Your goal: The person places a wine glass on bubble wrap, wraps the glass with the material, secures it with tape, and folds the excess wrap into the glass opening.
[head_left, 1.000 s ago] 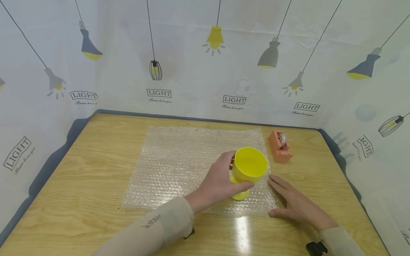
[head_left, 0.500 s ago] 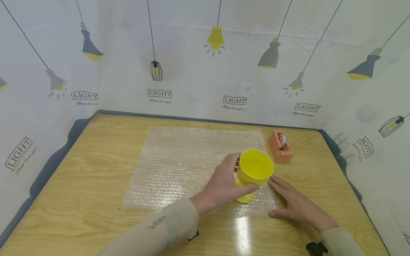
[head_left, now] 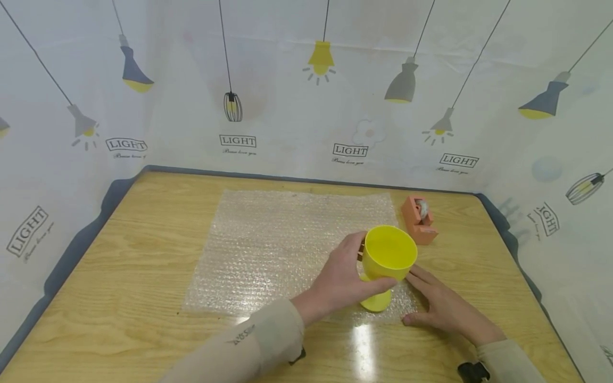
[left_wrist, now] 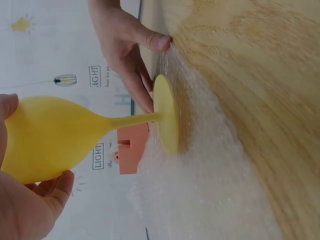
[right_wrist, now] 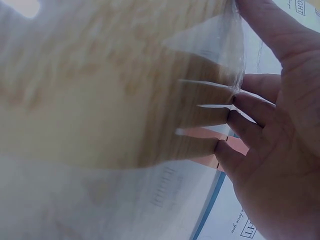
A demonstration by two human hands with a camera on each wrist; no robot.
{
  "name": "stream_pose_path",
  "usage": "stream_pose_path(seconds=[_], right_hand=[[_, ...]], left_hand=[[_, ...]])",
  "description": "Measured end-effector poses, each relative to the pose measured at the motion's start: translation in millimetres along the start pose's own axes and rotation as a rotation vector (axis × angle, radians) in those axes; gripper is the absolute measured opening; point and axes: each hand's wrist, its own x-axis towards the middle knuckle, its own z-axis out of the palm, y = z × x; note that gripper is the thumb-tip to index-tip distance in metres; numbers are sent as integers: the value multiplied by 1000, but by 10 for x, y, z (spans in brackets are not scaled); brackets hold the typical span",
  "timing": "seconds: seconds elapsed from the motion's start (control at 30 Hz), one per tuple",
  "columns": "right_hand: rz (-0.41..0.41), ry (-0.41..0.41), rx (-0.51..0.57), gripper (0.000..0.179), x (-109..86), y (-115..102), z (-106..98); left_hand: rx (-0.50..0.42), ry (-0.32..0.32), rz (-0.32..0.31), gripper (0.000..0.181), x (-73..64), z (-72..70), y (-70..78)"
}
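My left hand [head_left: 337, 279] grips a yellow goblet [head_left: 389, 250] around its bowl, thumb on the near side. In the left wrist view the goblet's stem and round base [left_wrist: 167, 115] stick out below the hand, the base close over a sheet of bubble wrap [left_wrist: 195, 185]. The goblet is upright, its mouth facing up toward the head camera. Fingers extended, my right hand [head_left: 442, 306] rests at the right edge of the bubble wrap [head_left: 278, 244], just right of the goblet. In the right wrist view the fingertips of the right hand [right_wrist: 280, 130] touch down along the sheet's edge.
A salmon-pink tape dispenser [head_left: 421, 231] with a roll of clear tape stands beyond the right hand, beside the sheet's far right corner. The wooden table [head_left: 119, 255] is enclosed by a white curtain [head_left: 287, 106] printed with lamps along the back and sides.
The left hand has carried the goblet to the right and slightly nearer my body, bringing it closer to the right hand. The right hand and bubble wrap have stayed in place.
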Motion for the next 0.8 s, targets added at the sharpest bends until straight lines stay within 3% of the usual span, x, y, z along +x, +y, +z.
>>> stream_pose_path(seconds=[0.4,0.8], right_hand=[[4,4,12,104,6,-4,-2],[-55,44,23,97,-13,3,2]], left_hand=[[-18,-12,1,80,13,92,14],[-45,-22,-20,79,42,175,29]])
